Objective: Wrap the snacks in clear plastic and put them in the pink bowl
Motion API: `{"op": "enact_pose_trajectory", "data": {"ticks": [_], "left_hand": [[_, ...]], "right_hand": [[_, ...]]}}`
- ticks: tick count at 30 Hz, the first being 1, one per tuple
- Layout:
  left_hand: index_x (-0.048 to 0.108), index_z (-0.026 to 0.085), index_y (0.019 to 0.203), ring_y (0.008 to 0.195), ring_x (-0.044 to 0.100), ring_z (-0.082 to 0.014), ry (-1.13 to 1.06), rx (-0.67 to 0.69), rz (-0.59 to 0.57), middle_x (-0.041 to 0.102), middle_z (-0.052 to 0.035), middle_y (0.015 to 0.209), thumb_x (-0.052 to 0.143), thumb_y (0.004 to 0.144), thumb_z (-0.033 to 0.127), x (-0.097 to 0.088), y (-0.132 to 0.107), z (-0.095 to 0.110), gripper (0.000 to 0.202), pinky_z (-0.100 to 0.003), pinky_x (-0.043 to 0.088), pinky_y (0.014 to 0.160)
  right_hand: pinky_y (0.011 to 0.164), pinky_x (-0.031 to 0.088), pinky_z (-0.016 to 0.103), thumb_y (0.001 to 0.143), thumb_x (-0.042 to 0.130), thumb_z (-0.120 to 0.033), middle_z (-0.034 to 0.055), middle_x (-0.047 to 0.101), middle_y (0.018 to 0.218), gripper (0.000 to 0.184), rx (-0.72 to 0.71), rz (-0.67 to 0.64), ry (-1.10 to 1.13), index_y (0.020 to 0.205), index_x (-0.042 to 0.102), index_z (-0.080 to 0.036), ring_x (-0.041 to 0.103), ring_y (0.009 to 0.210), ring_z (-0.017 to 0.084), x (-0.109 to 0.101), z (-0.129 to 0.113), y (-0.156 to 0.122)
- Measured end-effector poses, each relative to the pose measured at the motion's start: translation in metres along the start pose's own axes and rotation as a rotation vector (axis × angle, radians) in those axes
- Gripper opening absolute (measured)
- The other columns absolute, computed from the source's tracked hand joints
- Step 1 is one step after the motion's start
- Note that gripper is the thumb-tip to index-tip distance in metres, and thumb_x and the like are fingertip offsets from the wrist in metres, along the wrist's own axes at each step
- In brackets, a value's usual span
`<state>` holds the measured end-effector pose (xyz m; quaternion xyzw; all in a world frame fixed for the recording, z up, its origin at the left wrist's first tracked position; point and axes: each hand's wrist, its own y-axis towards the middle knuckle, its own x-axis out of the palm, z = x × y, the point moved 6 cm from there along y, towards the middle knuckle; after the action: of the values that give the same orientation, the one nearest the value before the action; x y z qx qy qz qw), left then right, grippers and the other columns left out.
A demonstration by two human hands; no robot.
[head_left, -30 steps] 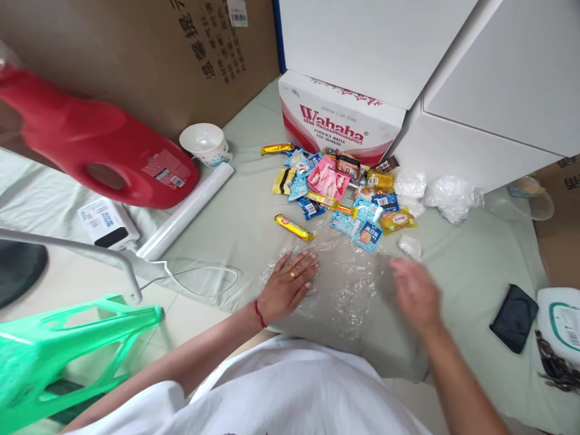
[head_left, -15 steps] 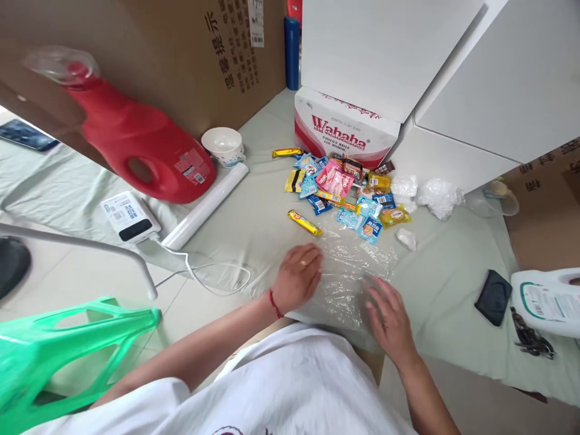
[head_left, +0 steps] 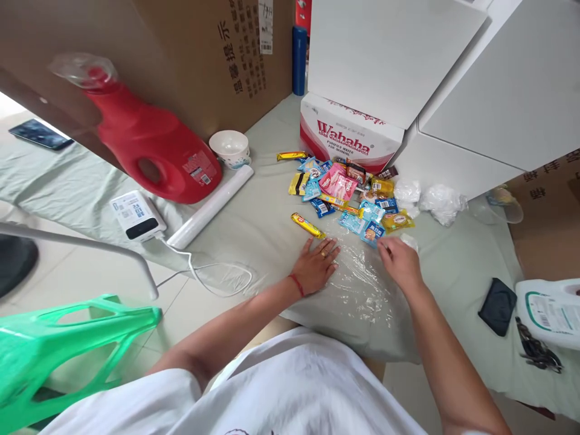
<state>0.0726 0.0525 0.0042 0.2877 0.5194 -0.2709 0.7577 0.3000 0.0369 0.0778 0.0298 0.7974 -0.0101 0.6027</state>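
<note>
A pale green cloth covered the surface, backed by a large brown cardboard box on the left and a white cabinet on the right. A white-and-red Wahaha water carton stood against the cabinet, and a heap of wrapped snacks lay in front of it, in pink, blue, yellow and brown packets. A yellow-wrapped bar lay slightly apart from the heap, on the side nearer the person.

Clear plastic film was spread over the cloth between the heap and the person's white shirt, its wrinkles catching the light. The left hand lay palm down on the film, opened out with its fingers spread and gripping nothing, its fingertips just below the yellow-wrapped bar. The right hand was half closed, thumb and forefinger drawn together close to a blue snack packet at the heap's near edge; whether it pinched the film could not be told.

Crumpled clear plastic bundles sat to the right of the heap. To its left were a white roll, a patterned bowl and a red jug with a handle
</note>
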Motion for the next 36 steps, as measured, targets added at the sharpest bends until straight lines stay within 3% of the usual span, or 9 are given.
{"op": "enact_pose_trajectory", "data": {"ticks": [4,7,12,15,17,21,25,31,36], "left_hand": [[0.044,0.024,0.156,0.155,0.035,-0.0236,0.019,-0.017,-0.003,0.040,-0.0077,0.166,0.031,0.108,0.043,0.002,-0.005,0.001,0.053,-0.056,0.012,0.129],[0.044,0.024,0.156,0.155,0.034,-0.0228,0.026,-0.026,0.001,0.040,-0.0071,0.166,0.030,0.108,0.044,0.002,-0.007,-0.002,0.054,-0.055,0.013,0.129],[0.042,0.024,0.157,0.155,0.033,-0.0246,0.011,-0.003,0.005,0.040,-0.0080,0.166,0.033,0.107,0.043,0.002,-0.008,-0.002,0.054,-0.056,0.013,0.129],[0.042,0.024,0.158,0.155,0.033,-0.0264,-0.010,-0.001,0.008,0.041,-0.0097,0.165,0.034,0.107,0.042,0.001,-0.008,-0.003,0.055,-0.058,0.012,0.129],[0.043,0.023,0.157,0.155,0.034,-0.0265,-0.023,-0.006,0.006,0.041,-0.0099,0.166,0.033,0.107,0.042,0.001,-0.007,-0.003,0.055,-0.058,0.012,0.129],[0.046,0.022,0.155,0.155,0.034,-0.0249,-0.037,-0.011,0.005,0.041,-0.0094,0.165,0.031,0.108,0.044,0.000,-0.007,-0.002,0.054,-0.057,0.012,0.129],[0.046,0.022,0.154,0.155,0.033,-0.0233,-0.024,-0.013,0.009,0.041,-0.0083,0.165,0.029,0.108,0.044,0.000,-0.007,-0.002,0.054,-0.056,0.015,0.129],[0.045,0.021,0.155,0.155,0.033,-0.0243,-0.046,-0.002,0.033,0.042,-0.0096,0.165,0.031,0.108,0.043,0.001,-0.008,-0.003,0.054,-0.056,0.012,0.129],[0.058,0.023,0.145,0.150,0.041,-0.0278,-0.072,-0.006,0.030,0.058,-0.0100,0.152,0.038,0.106,0.040,0.002,-0.008,-0.004,0.046,-0.059,0.007,0.131]], "right_hand": [[0.088,0.049,0.034,0.103,0.042,-0.032,0.0170,0.062,0.140,0.045,0.011,-0.111,-0.235,0.143,0.057,-0.018,0.064,0.117,0.028,0.020,-0.054,0.106],[0.085,0.048,0.034,0.102,0.045,-0.028,0.0203,0.067,0.128,0.039,0.012,-0.257,-0.325,0.133,0.064,-0.013,0.066,0.110,0.028,0.028,-0.060,0.132],[0.078,0.046,0.036,0.097,0.056,-0.028,0.0182,0.072,0.113,0.030,0.161,-0.238,-0.392,0.118,0.072,-0.015,0.067,0.096,0.027,-0.028,-0.014,0.120],[0.077,0.045,0.036,0.097,0.057,-0.042,0.0145,0.072,0.115,0.037,0.210,-0.165,-0.392,0.125,0.069,-0.020,0.066,0.099,0.028,-0.055,-0.013,0.125],[0.079,0.045,0.035,0.099,0.053,-0.047,0.0120,0.072,0.121,0.042,0.149,-0.113,-0.353,0.131,0.065,-0.023,0.065,0.103,0.028,-0.047,-0.037,0.139],[0.089,0.044,0.037,0.097,0.056,-0.046,0.0154,0.072,0.118,0.044,-0.082,-0.155,-0.304,0.130,0.066,-0.018,0.058,0.115,0.032,0.011,-0.099,0.166],[0.099,0.039,0.043,0.096,0.057,-0.035,0.0190,0.071,0.118,0.039,-0.129,-0.201,-0.347,0.126,0.066,-0.012,0.052,0.122,0.036,0.037,-0.108,0.170],[0.095,0.039,0.042,0.103,0.042,-0.037,0.0210,0.067,0.119,0.044,-0.106,-0.025,-0.248,0.131,0.061,-0.008,0.052,0.112,0.035,0.008,-0.103,0.131],[0.095,0.041,0.044,0.104,0.043,-0.039,0.0195,0.064,0.126,0.043,-0.236,-0.186,-0.216,0.134,0.057,-0.012,0.050,0.117,0.036,0.058,-0.164,0.088]]}}
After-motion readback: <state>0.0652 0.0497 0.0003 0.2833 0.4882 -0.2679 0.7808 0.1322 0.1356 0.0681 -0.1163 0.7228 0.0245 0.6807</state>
